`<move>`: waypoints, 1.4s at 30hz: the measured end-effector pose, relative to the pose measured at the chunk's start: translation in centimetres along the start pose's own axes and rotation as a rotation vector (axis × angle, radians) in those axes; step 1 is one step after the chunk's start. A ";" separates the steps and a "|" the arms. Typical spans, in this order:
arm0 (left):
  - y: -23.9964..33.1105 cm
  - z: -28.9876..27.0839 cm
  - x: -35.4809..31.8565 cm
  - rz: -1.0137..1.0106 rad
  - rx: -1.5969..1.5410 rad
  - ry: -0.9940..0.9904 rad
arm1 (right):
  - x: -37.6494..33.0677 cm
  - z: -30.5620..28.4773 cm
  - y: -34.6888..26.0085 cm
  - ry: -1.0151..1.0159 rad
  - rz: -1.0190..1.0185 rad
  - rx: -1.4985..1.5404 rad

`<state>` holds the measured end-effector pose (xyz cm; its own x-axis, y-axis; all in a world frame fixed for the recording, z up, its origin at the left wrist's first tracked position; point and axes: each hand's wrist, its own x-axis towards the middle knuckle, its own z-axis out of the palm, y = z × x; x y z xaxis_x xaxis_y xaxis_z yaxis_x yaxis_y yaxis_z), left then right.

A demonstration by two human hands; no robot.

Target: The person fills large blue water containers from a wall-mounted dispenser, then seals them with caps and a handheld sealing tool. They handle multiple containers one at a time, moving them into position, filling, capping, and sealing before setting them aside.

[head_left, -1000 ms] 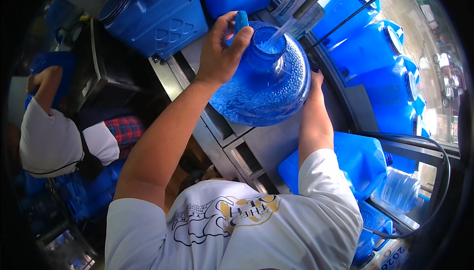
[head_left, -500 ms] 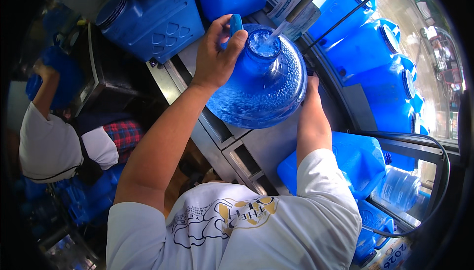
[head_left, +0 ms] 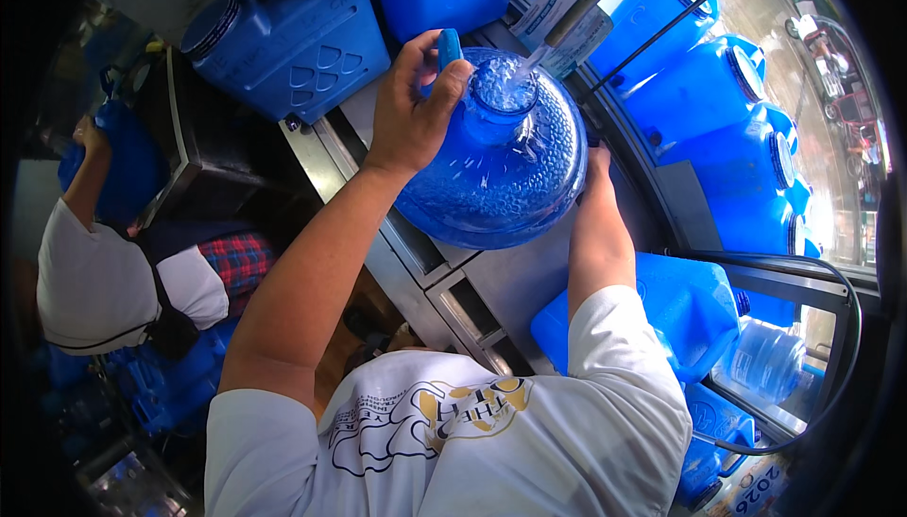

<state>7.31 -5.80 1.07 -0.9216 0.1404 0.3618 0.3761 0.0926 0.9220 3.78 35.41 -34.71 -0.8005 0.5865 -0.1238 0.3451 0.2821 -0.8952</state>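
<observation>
The round translucent blue plastic water bottle (head_left: 496, 163) rests on the steel counter (head_left: 515, 281) at centre. The left hand (head_left: 411, 106) curls over its shoulder, pinching a blue cap (head_left: 450, 47). The right hand (head_left: 597, 163) presses flat against its right side, steadying the mouth under the far spout (head_left: 576, 21).

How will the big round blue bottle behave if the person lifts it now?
The round bottle is probably heavy, as water fills it. It looks wet, so perhaps slippery under the left hand. Its round body may roll if tipped.

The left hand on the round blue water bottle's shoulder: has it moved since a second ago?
No. The left hand still grips the round translucent blue water bottle by its neck, left of the spout.
</observation>
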 end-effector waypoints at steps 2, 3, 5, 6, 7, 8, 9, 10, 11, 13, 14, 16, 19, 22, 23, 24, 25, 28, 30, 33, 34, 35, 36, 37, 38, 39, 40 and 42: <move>0.0 0.1 0.0 -0.011 0.016 0.014 | 0.0 0.2 0.1 -0.018 0.006 0.022; 0.1 0.1 0.0 0.002 0.024 0.021 | 0.0 0.2 0.0 -0.022 0.051 0.056; 0.1 0.1 0.1 0.002 0.024 0.019 | -0.2 0.2 -0.1 0.000 0.009 -0.069; 0.1 0.1 0.1 0.005 0.024 0.017 | -0.2 0.2 -0.1 0.013 0.010 -0.120; 0.1 0.2 0.1 -0.003 0.017 0.014 | -0.3 0.2 -0.2 0.022 -0.006 -0.121; 0.1 0.2 0.0 -0.012 0.010 0.010 | -0.3 0.1 -0.2 0.030 -0.022 -0.122; 0.1 0.2 0.0 -0.022 0.002 0.007 | -0.4 0.1 -0.2 0.037 -0.010 -0.116; 0.1 0.2 0.0 -0.016 0.006 0.006 | -0.3 0.1 -0.2 0.014 -0.009 -0.078; 0.1 0.1 0.0 -0.010 0.009 0.005 | -0.3 0.1 -0.1 -0.011 0.020 -0.033; 0.1 0.1 0.0 -0.004 0.020 -0.001 | -0.2 0.2 0.1 -0.032 0.036 -0.013; 0.1 0.0 0.1 -0.004 0.029 -0.006 | -0.1 0.3 0.2 -0.028 0.024 -0.037; 0.2 0.0 0.1 -0.003 0.040 -0.007 | 0.0 0.6 0.5 0.003 0.052 0.055; 0.3 0.3 0.1 0.010 0.020 0.016 | 0.1 1.1 0.5 0.040 0.184 0.391; 0.4 0.5 0.1 0.012 -0.005 0.028 | -0.1 1.0 0.0 0.026 0.290 0.619; 0.5 0.3 0.1 -0.007 0.026 0.012 | -0.1 0.9 -0.3 0.038 0.296 0.645; 0.5 0.2 0.0 -0.026 0.059 -0.003 | -0.2 0.8 -0.5 0.059 0.298 0.671; 0.5 0.2 0.0 -0.028 0.057 0.000 | -0.3 0.8 -0.8 0.063 0.307 0.656; 0.5 0.1 0.0 -0.019 0.049 0.004 | -0.3 0.6 -1.2 0.084 0.308 0.615; 0.5 0.2 0.0 -0.003 0.039 0.001 | -0.2 0.6 -1.2 0.088 0.298 0.584; 0.4 0.5 0.1 0.001 -0.025 0.036 | 0.0 0.8 -1.1 0.094 0.227 0.505; 0.4 0.5 0.1 0.013 -0.017 0.038 | -0.1 0.8 -1.1 0.079 0.205 0.516; 0.5 0.6 0.1 0.026 -0.009 0.039 | -0.2 0.8 -1.3 0.078 0.210 0.514; 0.5 0.6 0.2 0.027 0.004 0.045 | -0.5 0.7 -1.5 0.092 0.236 0.501; 0.6 0.6 0.2 0.031 -0.007 0.040 | -0.9 0.7 -1.9 0.087 0.196 0.464; 0.6 0.5 0.2 0.024 -0.013 0.040 | -1.3 0.5 -2.3 0.096 0.177 0.416; 0.7 0.5 0.2 0.013 -0.022 0.040 | -1.9 0.4 -2.9 0.105 0.158 0.367; 0.7 0.5 0.1 0.010 -0.031 0.039 | -2.5 0.3 -3.5 0.122 0.156 0.298; 0.7 0.5 0.2 0.002 -0.052 0.042 | -3.7 0.0 -4.6 0.155 0.149 0.161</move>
<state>7.48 -5.23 1.71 -0.9246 0.0986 0.3681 0.3733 0.0411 0.9268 5.12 31.95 -30.12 -0.6579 0.7250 -0.2037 0.3613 0.0666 -0.9301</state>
